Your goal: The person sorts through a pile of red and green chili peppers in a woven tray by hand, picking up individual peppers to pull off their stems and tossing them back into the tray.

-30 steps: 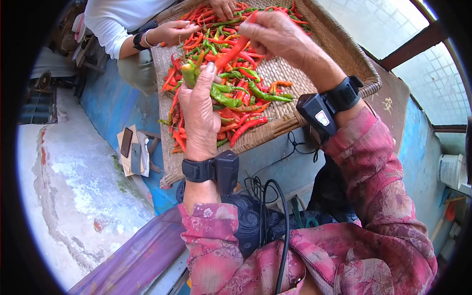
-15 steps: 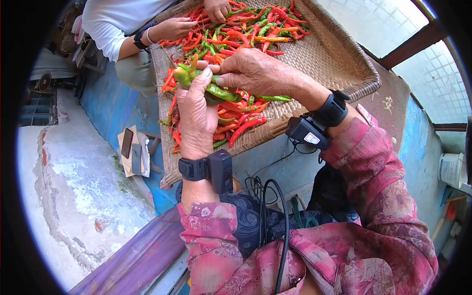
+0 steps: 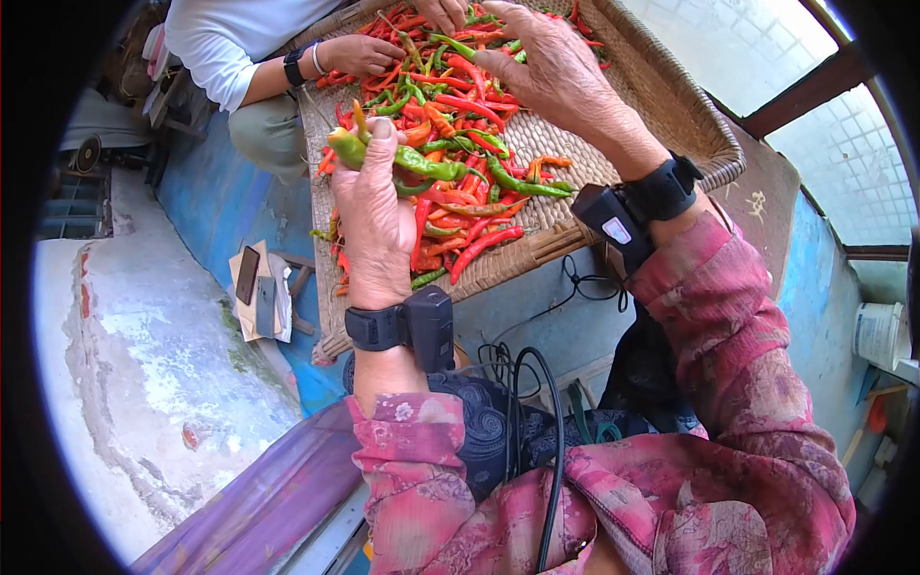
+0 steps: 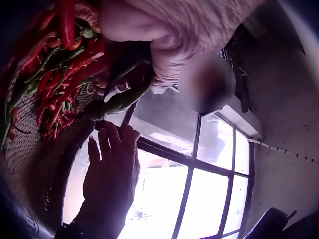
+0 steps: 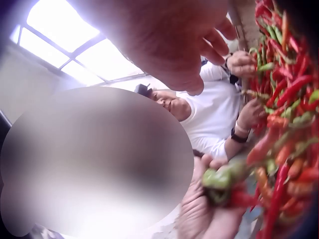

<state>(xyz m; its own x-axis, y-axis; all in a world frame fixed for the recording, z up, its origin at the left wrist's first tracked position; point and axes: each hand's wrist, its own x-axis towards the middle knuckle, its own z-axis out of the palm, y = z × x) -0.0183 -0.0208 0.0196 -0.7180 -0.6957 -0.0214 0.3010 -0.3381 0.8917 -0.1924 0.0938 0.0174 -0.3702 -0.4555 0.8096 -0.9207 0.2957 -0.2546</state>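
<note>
In the head view my left hand (image 3: pixel 374 220) grips a small bunch of chili peppers. Green chili peppers (image 3: pixel 422 165) stick out to both sides past the raised thumb. My right hand (image 3: pixel 565 81) hovers over the far part of the woven tray (image 3: pixel 661 101), its fingers apart. A slim green chili (image 3: pixel 452 45) lies in line with the right thumb's tip. The right wrist view shows nothing between that hand's thumb and fingers. Below both hands spreads a heap of red, orange and green chili peppers (image 3: pixel 479 251).
Across the tray, another person in a white shirt (image 3: pixel 225 43) has one hand (image 3: pixel 362 55) among the peppers, the other close by. Black cables (image 3: pixel 551 422) hang by my lap. At left, a phone (image 3: pixel 247 276) lies on a small stand; a white bucket (image 3: pixel 880 331) stands far right.
My right hand first held up a red chili, came down to the bunch in my left hand, then moved out over the tray's far side with fingers apart. The left hand kept its bunch.
</note>
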